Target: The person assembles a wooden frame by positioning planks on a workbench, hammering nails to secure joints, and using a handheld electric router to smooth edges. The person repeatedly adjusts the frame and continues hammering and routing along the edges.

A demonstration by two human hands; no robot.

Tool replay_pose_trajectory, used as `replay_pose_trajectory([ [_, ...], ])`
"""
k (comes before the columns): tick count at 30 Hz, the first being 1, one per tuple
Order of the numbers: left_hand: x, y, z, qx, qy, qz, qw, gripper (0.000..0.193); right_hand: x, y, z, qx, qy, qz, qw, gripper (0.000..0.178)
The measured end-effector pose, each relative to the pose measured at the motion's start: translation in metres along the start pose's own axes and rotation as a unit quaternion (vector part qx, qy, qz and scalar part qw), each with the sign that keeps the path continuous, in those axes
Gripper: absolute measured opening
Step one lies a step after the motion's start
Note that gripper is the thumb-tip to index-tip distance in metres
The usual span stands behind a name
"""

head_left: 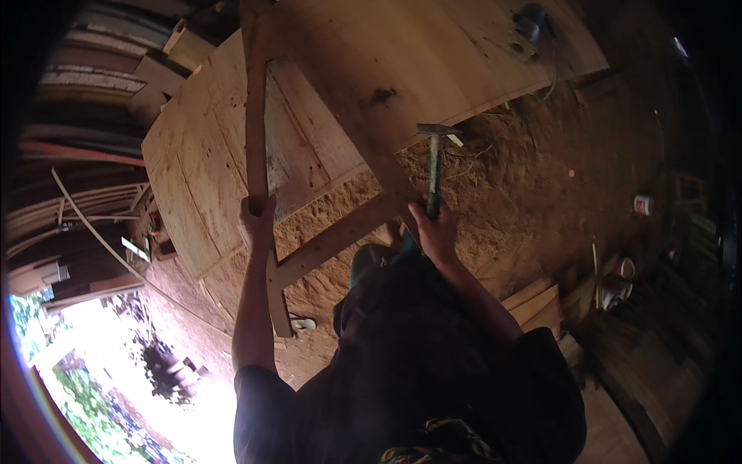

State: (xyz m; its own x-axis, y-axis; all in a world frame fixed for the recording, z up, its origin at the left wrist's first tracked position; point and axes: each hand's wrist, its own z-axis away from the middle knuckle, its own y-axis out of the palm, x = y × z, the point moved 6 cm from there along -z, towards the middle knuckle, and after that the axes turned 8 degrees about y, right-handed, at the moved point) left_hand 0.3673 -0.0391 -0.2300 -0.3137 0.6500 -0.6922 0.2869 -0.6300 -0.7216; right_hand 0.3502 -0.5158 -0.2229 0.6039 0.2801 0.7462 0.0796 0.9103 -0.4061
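An A-shaped wooden frame (pixel 257 131) leans between me and the wooden work table (pixel 440 69), its narrow end at the table. My left hand (pixel 258 220) is closed round the frame's left bar. My right hand (pixel 438 230) grips the dark lower handle of a hammer (pixel 435 166), whose head points up and away from me. That same hand rests against the frame's right bar (pixel 371 147), near where the crossbar (pixel 332 241) joins it. Whether its fingers also hold the bar is hard to see.
A dark power tool (pixel 529 25) with a cord sits on the table's far right. Stacked timber (pixel 100 77) lines the left side. Boards (pixel 537 305) lie on the dirt floor (pixel 502 178) at right. A white tub (pixel 643 205) stands farther right. Bright daylight enters at lower left.
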Motion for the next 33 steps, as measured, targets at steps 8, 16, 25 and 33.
replay_pose_trajectory([
  [8,0.017,0.006,-0.048,-0.081,0.071,-0.055,0.993,0.054,0.02,0.031,-0.019,-0.031,-0.035,-0.034,0.998,0.044],
  [16,-0.01,0.015,-0.065,-0.074,0.057,-0.137,0.986,0.06,0.028,0.034,-0.032,-0.039,-0.005,-0.012,0.999,0.044],
  [25,-0.009,0.006,-0.074,-0.046,0.113,-0.14,0.983,0.063,0.048,0.031,-0.02,-0.024,0.074,-0.063,0.995,0.043],
  [33,-0.018,0.011,-0.081,-0.024,0.123,-0.132,0.983,0.067,0.041,0.029,-0.02,-0.062,0.073,-0.028,0.995,0.04],
])
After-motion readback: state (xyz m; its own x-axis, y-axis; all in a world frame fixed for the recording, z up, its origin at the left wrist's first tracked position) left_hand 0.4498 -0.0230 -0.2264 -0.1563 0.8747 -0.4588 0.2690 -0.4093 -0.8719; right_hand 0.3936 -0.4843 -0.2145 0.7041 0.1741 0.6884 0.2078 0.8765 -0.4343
